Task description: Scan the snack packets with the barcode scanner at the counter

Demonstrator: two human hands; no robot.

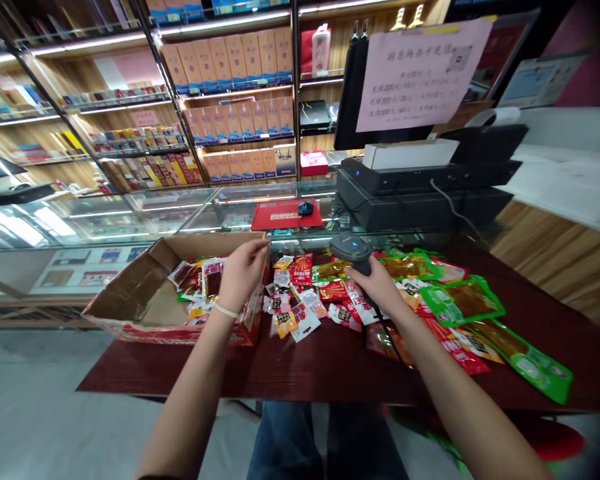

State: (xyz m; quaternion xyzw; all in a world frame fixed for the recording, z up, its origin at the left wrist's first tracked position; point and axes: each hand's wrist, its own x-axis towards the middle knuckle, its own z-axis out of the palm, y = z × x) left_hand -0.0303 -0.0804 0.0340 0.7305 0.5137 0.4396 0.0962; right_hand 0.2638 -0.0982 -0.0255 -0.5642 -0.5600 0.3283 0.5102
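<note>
My right hand (pixel 380 285) is wrapped round the grip of a black barcode scanner (pixel 351 251), held over a heap of small snack packets (pixel 305 303) on the dark red table (pixel 310 367). My left hand (pixel 243 273) hovers above the right edge of an open cardboard box (pixel 130 293), fingers pinched together at the tips; whether they hold anything is not visible. More snack packets (pixel 200 283) lie inside the box. Green and red packets (pixel 463 300) spread out to the right of my right hand.
Behind the table runs a glass display counter (pixel 130 220) with a red mouse pad and mouse (pixel 286 215). A black till with monitor and a pink notice (pixel 420 73) stands at the back right. Shelves of boxed goods (pixel 240 100) line the wall.
</note>
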